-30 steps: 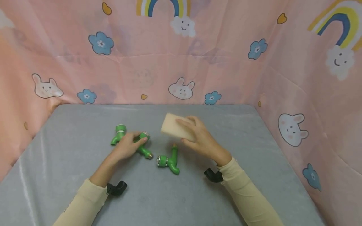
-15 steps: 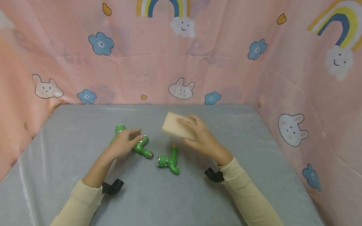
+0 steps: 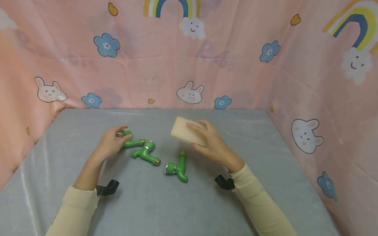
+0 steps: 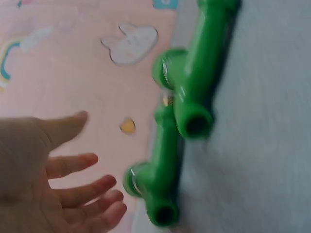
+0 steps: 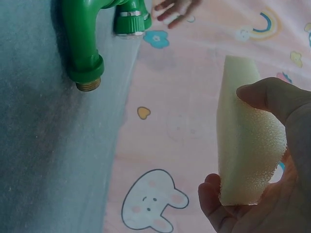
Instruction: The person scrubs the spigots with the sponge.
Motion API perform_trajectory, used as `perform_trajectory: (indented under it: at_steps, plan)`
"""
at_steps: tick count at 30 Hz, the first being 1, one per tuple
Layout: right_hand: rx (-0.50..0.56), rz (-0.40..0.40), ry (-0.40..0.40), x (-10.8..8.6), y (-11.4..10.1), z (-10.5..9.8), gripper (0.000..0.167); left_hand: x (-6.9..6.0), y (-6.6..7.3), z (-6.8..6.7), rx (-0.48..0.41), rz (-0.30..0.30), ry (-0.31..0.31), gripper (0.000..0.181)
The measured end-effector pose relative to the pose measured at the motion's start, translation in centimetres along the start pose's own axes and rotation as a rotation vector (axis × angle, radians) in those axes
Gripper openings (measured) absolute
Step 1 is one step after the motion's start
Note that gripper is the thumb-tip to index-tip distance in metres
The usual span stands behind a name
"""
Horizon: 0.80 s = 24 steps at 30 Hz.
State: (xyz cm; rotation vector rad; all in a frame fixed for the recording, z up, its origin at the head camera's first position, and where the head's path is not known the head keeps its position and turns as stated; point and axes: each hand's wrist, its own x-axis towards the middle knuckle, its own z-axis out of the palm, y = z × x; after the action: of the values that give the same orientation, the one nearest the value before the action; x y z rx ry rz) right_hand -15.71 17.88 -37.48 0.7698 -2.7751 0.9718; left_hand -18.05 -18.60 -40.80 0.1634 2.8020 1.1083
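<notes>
In the head view my right hand (image 3: 217, 149) holds a cream sponge block (image 3: 183, 131) above the table; the right wrist view has thumb and fingers gripping the sponge (image 5: 245, 141) from opposite sides. My left hand (image 3: 110, 143) is at the far-left green faucet (image 3: 133, 143), partly covering it in the head view. The left wrist view puts that hand's spread fingers beside the faucet (image 4: 165, 165), with a gap between. A second green faucet (image 3: 146, 154) lies just right of it. The third green faucet (image 3: 180, 167) lies nearest, below the sponge.
A grey cloth-covered table (image 3: 183, 209) runs back to a pink printed curtain (image 3: 236, 72), which also rises along both sides. Black wrist mounts (image 3: 107, 187) stick out from both sleeves.
My left hand has left the middle faucet and moved left to the far-left one, its fingers opening. My right hand has barely shifted and still holds the sponge.
</notes>
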Motion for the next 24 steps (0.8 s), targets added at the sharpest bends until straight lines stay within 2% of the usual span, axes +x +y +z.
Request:
perform_trajectory:
  at_steps: [6, 11, 17, 24]
  plan:
    - [-0.009, -0.025, -0.003, 0.0, 0.2, 0.1, 0.068, 0.3, -1.4, 0.2, 0.169, -0.076, -0.022, 0.069]
    - [-0.01, -0.03, -0.005, 0.1, 0.1, 0.2, 0.068, 0.3, -2.1, 0.5, 0.201, -0.136, -0.022, 0.076]
    - [-0.011, -0.033, -0.008, 0.1, 0.2, 0.3, 0.068, 0.3, -2.9, 0.6, 0.119, -0.117, -0.039, 0.061]
    - [-0.027, -0.032, 0.004, -0.1, 0.2, 0.1, 0.068, 0.7, -2.4, 0.8, -0.041, -0.147, -0.007, 0.05]
